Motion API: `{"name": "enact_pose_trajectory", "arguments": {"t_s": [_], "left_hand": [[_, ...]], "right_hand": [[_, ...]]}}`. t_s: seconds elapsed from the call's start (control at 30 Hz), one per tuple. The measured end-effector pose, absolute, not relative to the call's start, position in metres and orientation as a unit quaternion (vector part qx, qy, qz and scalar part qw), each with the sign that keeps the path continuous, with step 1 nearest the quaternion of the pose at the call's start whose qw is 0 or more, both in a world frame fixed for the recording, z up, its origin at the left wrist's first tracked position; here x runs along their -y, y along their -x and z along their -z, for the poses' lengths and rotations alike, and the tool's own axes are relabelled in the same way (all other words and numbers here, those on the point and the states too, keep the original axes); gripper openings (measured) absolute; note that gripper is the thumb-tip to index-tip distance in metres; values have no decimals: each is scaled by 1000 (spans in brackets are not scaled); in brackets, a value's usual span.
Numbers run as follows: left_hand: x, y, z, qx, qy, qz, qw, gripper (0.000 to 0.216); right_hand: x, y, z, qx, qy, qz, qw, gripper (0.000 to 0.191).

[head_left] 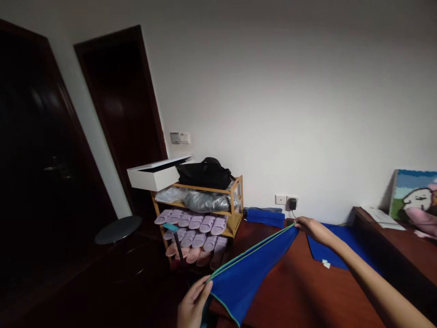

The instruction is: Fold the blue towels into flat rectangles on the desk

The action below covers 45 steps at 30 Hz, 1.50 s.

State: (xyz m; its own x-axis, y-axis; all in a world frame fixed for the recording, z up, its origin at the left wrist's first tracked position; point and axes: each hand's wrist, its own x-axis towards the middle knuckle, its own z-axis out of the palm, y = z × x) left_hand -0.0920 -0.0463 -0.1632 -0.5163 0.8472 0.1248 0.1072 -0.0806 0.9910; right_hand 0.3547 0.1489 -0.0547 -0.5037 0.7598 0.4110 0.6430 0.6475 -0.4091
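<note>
A blue cloth [251, 273] with a green-stitched edge hangs between my two hands above the table. My left hand [195, 300] pinches its near left corner at the bottom of the view. Farther off and higher, my right hand [312, 229] grips the opposite corner. The upper edge runs taut on a slant between them, with layers lying together there, and the lower part droops toward the wooden table [293, 291]. Behind my right forearm another blue cloth [336, 246] lies flat with a white tag. A folded blue cloth [265, 217] rests at the table's back edge.
Left of the table stands a wooden rack [235, 218] with several slippers [196, 222], a black bag [205, 174] and a white box [157, 175]. A round stool [118, 229] is farther left. A charger [292, 203] is plugged into the wall. Papers [384, 217] lie right.
</note>
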Motion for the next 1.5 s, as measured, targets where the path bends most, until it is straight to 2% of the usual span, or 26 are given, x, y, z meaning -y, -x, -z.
{"name": "enact_pose_trajectory", "arguments": {"t_s": [0.2, 0.37, 0.6, 1.03, 1.2, 1.4, 1.5], "left_hand": [[24, 73, 90, -567, -425, -677, 202, 54], [6, 54, 43, -501, -451, -707, 214, 54], [9, 41, 6, -468, -494, -698, 222, 57], [16, 24, -11, -453, -519, -687, 232, 55], [8, 24, -10, -445, -503, -700, 242, 54], [8, 23, -11, -415, -480, -723, 273, 54], [9, 23, -13, -407, -476, -728, 280, 53]], "right_hand": [[-83, -401, 34, 825, 415, -132, 360, 39], [-43, -423, 42, 784, 417, -155, 433, 45], [10, -447, 31, 800, 411, -146, 412, 39], [54, -463, 26, 770, 451, -91, 443, 38], [61, -462, 29, 782, 454, -90, 417, 36], [70, -461, 35, 758, 437, -112, 471, 33], [73, -461, 35, 775, 412, -123, 462, 32]]}}
